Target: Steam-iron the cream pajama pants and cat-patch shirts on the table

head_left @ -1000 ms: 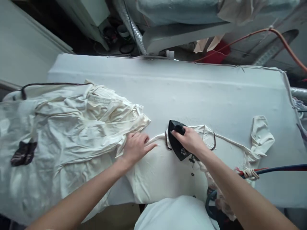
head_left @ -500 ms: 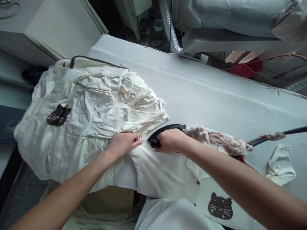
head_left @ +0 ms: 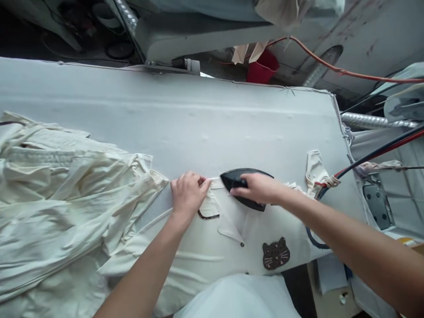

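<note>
A cream shirt point(head_left: 195, 247) lies on the padded white ironing table, with a leopard-print cat patch point(head_left: 276, 254) and a dark button on its front. My right hand point(head_left: 256, 189) is closed around the handle of a black iron point(head_left: 238, 174), which rests over the shirt's collar point(head_left: 232, 221) with its tip pointing left. My left hand point(head_left: 188, 192) pinches the collar's left end between thumb and fingers, just left of the iron's tip. A dark-trimmed neckline shows below the collar. Part of the shirt under the iron and my right forearm is hidden.
A pile of crumpled cream garments point(head_left: 59, 198) covers the left of the table point(head_left: 198, 119). Black and red hoses point(head_left: 374, 154) run off to the right from a cloth-wrapped bundle. Beyond the far edge are a red bucket point(head_left: 263, 67) and an orange cable point(head_left: 318, 59).
The view has swung right. My right hand has moved the iron from the shirt's lower-left part to the collar, and my left hand has shifted from the garment pile's edge to the collar end.
</note>
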The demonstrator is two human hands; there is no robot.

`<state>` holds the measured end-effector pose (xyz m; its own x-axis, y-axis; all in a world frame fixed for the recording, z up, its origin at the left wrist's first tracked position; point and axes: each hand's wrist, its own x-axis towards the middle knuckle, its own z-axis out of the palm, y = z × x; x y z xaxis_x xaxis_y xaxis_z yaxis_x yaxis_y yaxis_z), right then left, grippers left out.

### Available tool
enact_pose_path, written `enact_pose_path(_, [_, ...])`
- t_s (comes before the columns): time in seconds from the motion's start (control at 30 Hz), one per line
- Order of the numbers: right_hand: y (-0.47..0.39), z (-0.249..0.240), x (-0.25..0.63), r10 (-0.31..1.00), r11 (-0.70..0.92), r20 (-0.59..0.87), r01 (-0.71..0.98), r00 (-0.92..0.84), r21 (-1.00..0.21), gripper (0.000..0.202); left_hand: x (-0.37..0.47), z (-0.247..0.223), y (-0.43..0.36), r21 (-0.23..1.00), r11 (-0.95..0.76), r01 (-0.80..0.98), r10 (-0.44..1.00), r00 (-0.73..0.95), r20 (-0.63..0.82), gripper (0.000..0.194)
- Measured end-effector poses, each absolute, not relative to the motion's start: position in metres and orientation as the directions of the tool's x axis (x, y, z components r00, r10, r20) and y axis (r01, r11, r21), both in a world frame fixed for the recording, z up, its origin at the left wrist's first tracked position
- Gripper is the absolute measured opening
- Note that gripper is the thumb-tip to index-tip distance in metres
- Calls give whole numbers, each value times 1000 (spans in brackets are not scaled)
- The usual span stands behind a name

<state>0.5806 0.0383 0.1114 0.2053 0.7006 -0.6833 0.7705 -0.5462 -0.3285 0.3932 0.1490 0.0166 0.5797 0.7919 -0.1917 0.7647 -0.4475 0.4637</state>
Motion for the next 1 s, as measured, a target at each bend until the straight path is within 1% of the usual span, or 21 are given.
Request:
enact_pose_path(0.1, [45, 106, 616, 603, -752, -667, 592, 438, -291, 46, 398, 15, 153, 454, -461, 763, 773, 596, -217, 25])
enact_pose_path(0.2, [35, 114, 626, 553, -815, -621, 514, 556, -266, 56, 395, 18, 159, 431, -471, 770, 768, 598, -229, 23])
enact_pose_path(0.27, [12, 125, 611, 584, -798, -611, 517, 534, -311, 63, 396, 20, 161, 417, -476, 774, 762, 600, -243, 23])
enact_pose_path(0.3, [-3, 129, 597, 609, -777, -612, 535, 505, -331, 62, 398, 21, 162, 414, -481, 773, 759, 603, -244, 22])
enact_pose_path(0.37, [-39, 134, 555, 642, -723, -635, 614, 430, -316, 49, 401, 19, 164, 417, -491, 765, 759, 611, -226, 23])
enact_pose_path(0.43, [-74, 131, 504, 664, -630, -679, 724, 314, -280, 32, 405, 17, 165, 425, -491, 761, 770, 607, -198, 24])
enact_pose_path(0.47, [-91, 126, 480, 671, -576, -698, 768, 249, -280, 28, 407, 15, 165, 442, -478, 759, 780, 598, -184, 23])
enact_pose_path(0.5, [-106, 121, 458, 672, -534, -717, 792, 186, -295, 26, 407, 15, 163, 483, -450, 752, 795, 583, -168, 23])
enact_pose_path(0.57, [-133, 112, 431, 646, -533, -753, 782, 129, -323, 27, 399, 17, 153, 637, -332, 696, 857, 505, -105, 26])
enact_pose_path(0.63, [-158, 106, 429, 594, -635, -772, 720, 225, -278, 27, 378, 21, 131, 795, -194, 575, 912, 404, -70, 31])
enact_pose_path(0.67, [-171, 105, 439, 563, -701, -763, 674, 318, -236, 27, 361, 23, 114, 846, -122, 520, 912, 396, -112, 32])
enact_pose_path(0.7, [-186, 104, 456, 529, -763, -736, 616, 423, -195, 27, 340, 24, 94, 871, -40, 490, 871, 444, -210, 33])
enact_pose_path(0.73, [-201, 104, 479, 498, -816, -691, 553, 525, -168, 30, 317, 22, 71, 867, 51, 496, 776, 527, -347, 37])
enact_pose_path(0.77, [-217, 104, 507, 469, -857, -632, 490, 617, -158, 33, 292, 19, 45, 830, 164, 534, 569, 636, -522, 43])
enact_pose_path(0.8, [-235, 103, 540, 441, -888, -569, 431, 694, -162, 36, 267, 12, 18, 755, 255, 604, 305, 691, -656, 50])
enact_pose_path(0.83, [-252, 102, 575, 413, -909, -511, 377, 754, -178, 38, 244, 2, -10, 661, 308, 685, 57, 680, -731, 55])
enact_pose_path(0.87, [-269, 101, 611, 379, -926, -467, 322, 799, -199, 38, 224, -9, -36, 570, 333, 751, -110, 631, -768, 59])
enact_pose_path(0.9, [-285, 99, 647, 336, -939, -447, 261, 829, -223, 38, 208, -21, -60, 477, 352, 805, -186, 560, -807, 62])
enact_pose_path(0.93, [-298, 97, 681, 297, -947, -443, 201, 846, -251, 38, 198, -31, -79, 384, 377, 843, -156, 467, -871, 65])
enact_pose_path(0.97, [-309, 95, 712, 268, -950, -457, 152, 848, -273, 40, 193, -39, -93, 317, 430, 845, -56, 375, -925, 64])
enact_pose_path(1.0, [-317, 93, 736, 257, -949, -471, 129, 844, -287, 42, 192, -43, -102, 301, 492, 817, 98, 292, -951, 62])
